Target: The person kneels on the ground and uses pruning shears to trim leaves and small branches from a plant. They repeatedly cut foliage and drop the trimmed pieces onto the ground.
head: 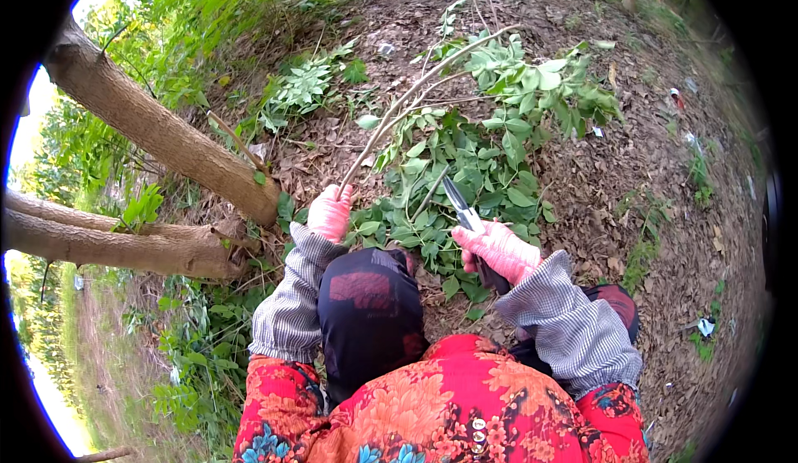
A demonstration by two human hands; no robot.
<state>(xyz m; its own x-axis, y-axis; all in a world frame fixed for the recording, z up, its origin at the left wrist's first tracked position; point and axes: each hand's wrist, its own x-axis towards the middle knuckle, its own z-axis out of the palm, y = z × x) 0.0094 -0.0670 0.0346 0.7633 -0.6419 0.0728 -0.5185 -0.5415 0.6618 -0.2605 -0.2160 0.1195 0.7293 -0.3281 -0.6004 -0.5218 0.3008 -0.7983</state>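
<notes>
A pink knitted glove covers my left hand (330,215), which grips the lower end of a long leafy branch (399,104). The branch slants up to the right, with its leaves over the ground. My right hand (499,252), gloved alike, holds pruning shears (462,203) by the dark handles, blades pointing up and to the left; whether the blades are apart is hard to tell. A heap of cut leafy twigs (461,164) lies on the ground between and beyond my hands. One short bare stub (430,193) sticks up left of the blades.
Thick tree trunks (168,132) lean in from the left, with a cut side shoot (235,140) near the base. Dry leaves (598,213) cover the soil. Low green plants (206,351) grow at the lower left. Scraps of litter (706,327) lie at the right.
</notes>
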